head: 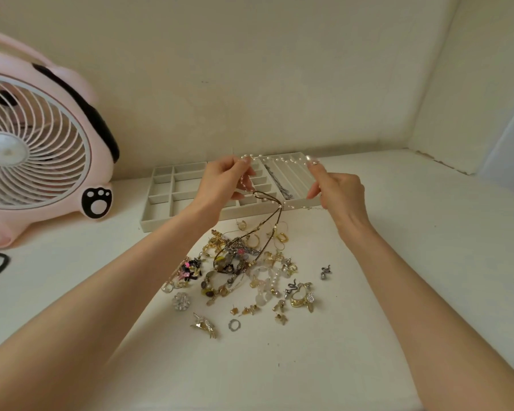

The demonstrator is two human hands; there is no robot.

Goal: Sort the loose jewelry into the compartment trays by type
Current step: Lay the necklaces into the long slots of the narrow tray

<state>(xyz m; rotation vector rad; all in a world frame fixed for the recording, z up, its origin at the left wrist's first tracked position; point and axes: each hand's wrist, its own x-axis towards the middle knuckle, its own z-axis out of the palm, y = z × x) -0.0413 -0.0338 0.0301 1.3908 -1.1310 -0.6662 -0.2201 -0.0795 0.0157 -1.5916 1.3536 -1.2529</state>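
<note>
The left hand (224,180) pinches one end of the pearl necklace (275,158) between thumb and curled fingers; the right hand (337,186) pinches the other end the same way. The strand is held as an open loop, raised above the trays. A thin gold-brown chain (267,229) is caught on the loop's lower run and trails down into the loose pile (241,271) on the tabletop (398,262). The step in hand appears to be separating the necklace from the pile. The next move likely calls for freeing the snagged chain, then laying the pearls lengthwise in the channel tray (301,178), where a silver chain (275,180) already lies. The beads are round, smooth and glossy; the trays look matte grey and soft-lined. The grid tray (172,189) has square cells that appear empty, though the left hand covers part of it.
</note>
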